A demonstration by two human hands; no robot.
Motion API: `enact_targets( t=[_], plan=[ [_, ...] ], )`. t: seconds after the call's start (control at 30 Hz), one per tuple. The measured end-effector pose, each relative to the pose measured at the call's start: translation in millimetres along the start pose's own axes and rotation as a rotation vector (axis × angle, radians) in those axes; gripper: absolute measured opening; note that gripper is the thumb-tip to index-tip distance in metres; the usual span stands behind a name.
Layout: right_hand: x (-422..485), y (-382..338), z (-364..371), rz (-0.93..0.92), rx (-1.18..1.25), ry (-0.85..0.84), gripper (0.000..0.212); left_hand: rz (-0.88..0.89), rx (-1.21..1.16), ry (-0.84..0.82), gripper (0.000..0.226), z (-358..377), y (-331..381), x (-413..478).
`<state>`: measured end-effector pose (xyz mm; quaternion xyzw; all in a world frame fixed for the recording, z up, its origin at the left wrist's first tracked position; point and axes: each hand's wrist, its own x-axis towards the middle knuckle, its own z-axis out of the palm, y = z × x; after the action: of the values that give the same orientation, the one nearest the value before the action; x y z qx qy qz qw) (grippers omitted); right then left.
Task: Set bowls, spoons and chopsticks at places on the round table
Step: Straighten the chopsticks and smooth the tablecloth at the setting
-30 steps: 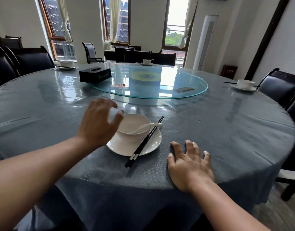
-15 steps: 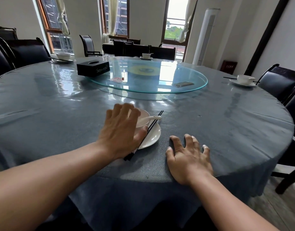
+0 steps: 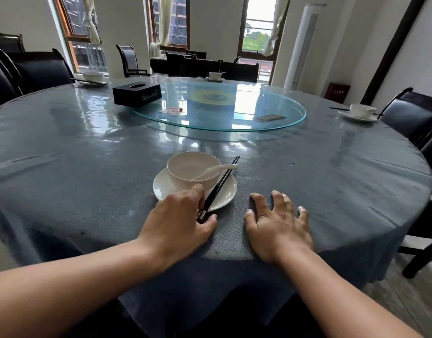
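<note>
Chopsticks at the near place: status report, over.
Left hand pinches chopsticks near end. Right hand flat on table. Bowl with spoon on saucer.

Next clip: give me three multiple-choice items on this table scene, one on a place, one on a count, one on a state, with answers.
1. The spoon lies: A in the near bowl; B on the tablecloth; C on a chair.
2. Bowls in view: A two; B four; C six.
3. The right hand is: A flat on the table; B gripping the spoon; C lifting the bowl.
Answers: 1 A, its scoop sits inside the bowl; 2 B, one near, three far bowls; 3 A, fingers spread, holding nothing.
</note>
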<state>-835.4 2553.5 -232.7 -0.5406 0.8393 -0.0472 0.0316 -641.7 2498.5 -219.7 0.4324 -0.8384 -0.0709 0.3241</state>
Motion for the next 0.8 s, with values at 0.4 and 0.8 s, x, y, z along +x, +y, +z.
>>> enact_targets(
  t=[0.4, 0.8],
  plan=[
    [1.1, 0.6, -0.2, -0.001, -0.002, 0.017, 0.058, -0.165, -0.112, 0.038, 0.018, 12.4, 23.4, -0.1],
    [0.2, -0.4, -2.2, -0.005, -0.004, 0.013, 0.057, -0.224, -0.118, -0.018, 0.018, 18.3, 40.7, 3.6]
  ],
)
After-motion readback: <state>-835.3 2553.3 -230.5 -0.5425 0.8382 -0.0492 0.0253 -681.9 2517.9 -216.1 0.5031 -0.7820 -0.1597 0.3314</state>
